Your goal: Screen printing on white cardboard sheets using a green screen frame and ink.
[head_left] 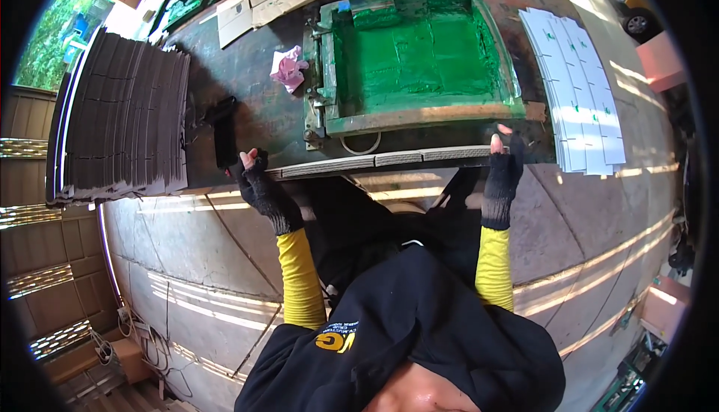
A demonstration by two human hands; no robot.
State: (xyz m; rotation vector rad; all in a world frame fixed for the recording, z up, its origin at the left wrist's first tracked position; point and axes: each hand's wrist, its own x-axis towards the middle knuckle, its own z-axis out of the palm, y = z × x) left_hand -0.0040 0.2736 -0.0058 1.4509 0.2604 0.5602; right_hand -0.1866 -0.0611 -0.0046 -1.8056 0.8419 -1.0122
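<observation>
Gloved left hand (262, 186) and right hand (504, 171) are holding opposite ends of a cardboard piece (398, 159), fingers closing around it, their undersides hidden. Showing its edge, it is stretching left to right, rising slightly rightward, before the green-inked frame (419, 117).

Daylight glares through the opening (52, 45) beyond the left fingers (249, 159), and sunlight stripes the floor (187, 243) nearer the body. White sheets (575, 97) right of the right fingers (496, 144) partly wash out; farther outward, straight edges bend toward dark corners.
</observation>
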